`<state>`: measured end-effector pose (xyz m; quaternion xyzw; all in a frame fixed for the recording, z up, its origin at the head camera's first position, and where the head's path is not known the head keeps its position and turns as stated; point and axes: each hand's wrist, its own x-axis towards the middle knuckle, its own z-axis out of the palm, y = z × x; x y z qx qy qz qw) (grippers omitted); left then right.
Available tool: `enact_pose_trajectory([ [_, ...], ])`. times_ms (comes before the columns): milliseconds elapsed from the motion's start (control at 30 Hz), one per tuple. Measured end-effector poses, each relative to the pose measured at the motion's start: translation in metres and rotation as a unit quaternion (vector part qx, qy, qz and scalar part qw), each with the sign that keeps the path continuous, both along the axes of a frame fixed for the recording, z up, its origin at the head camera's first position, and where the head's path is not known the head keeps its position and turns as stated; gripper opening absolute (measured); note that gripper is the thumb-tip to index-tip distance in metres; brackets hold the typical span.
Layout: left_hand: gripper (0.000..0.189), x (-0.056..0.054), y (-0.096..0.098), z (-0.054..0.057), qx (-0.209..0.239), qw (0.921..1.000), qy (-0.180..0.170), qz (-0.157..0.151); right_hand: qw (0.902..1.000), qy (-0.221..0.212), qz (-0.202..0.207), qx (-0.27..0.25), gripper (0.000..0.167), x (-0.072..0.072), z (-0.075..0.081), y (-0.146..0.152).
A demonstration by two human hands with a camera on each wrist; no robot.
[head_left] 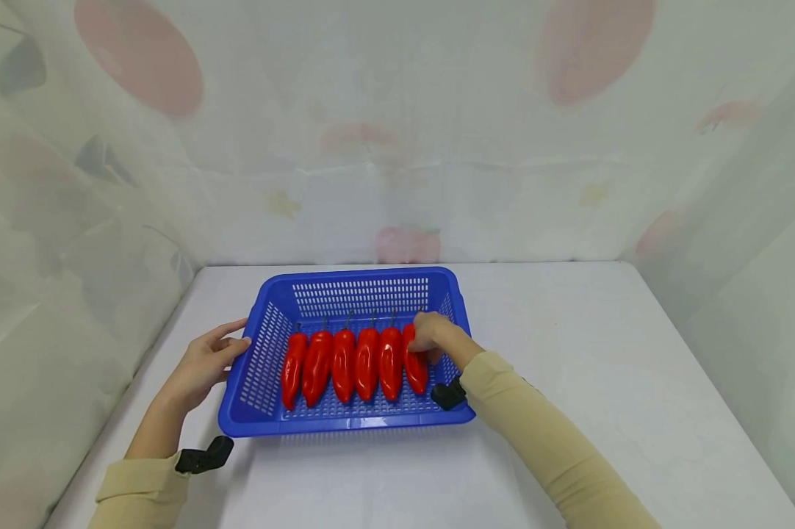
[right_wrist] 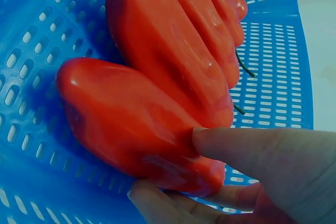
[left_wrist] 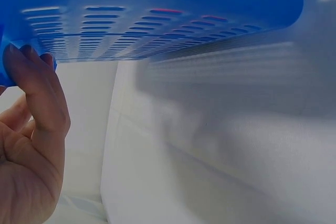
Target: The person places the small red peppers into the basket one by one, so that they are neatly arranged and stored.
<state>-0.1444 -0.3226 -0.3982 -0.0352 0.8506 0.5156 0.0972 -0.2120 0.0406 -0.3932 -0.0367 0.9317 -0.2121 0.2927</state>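
Note:
A blue plastic basket (head_left: 318,425) with slotted walls holds several red peppers (head_left: 342,367), laid side by side with their thin green stems toward the back wall. At the basket's left rim, my left hand (head_left: 202,364) grips the edge with the thumb on top; the left wrist view has its fingertips (left_wrist: 32,59) against the outer wall. My right hand (head_left: 435,334) reaches over the right side and pinches the rightmost red pepper (right_wrist: 131,124) near its stem end. The thumb lies on the pepper's top, the other fingers along its far side and partly below. The hand hides that pepper's upper end.
Under the basket is a white table (head_left: 569,382), its far edge meeting a patterned curtain (head_left: 490,198). Curtains also hang at both sides. A black wrist mount (head_left: 206,455) sticks out from the left cuff, and another wrist mount (head_left: 447,394) overlaps the basket's right corner.

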Motion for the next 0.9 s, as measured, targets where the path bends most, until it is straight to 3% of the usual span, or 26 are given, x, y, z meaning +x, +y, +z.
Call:
enact_pose_trajectory([
  [233, 0.067, 0.0, 0.0, 0.001, 0.011, 0.9999, -0.001, -0.003, 1.0, -0.001, 0.004, 0.001, 0.03, 0.0, 0.001, 0.0],
  [400, 0.066, 0.0, 0.001, 0.001, 0.003, 1.0, 0.001, -0.003, 0.9998, 0.008, 0.014, 0.008, 0.044, 0.001, 0.005, 0.002],
  [567, 0.065, -0.001, 0.0, 0.0, -0.021, 0.9996, 0.016, -0.007, 0.9995, 0.025, 0.02, 0.001, 0.037, 0.003, 0.014, 0.005],
  [900, 0.06, 0.001, 0.003, -0.001, -0.092, 0.9936, 0.066, -0.001, 0.997, 0.066, 0.039, -0.013, 0.049, 0.006, 0.028, 0.012],
])
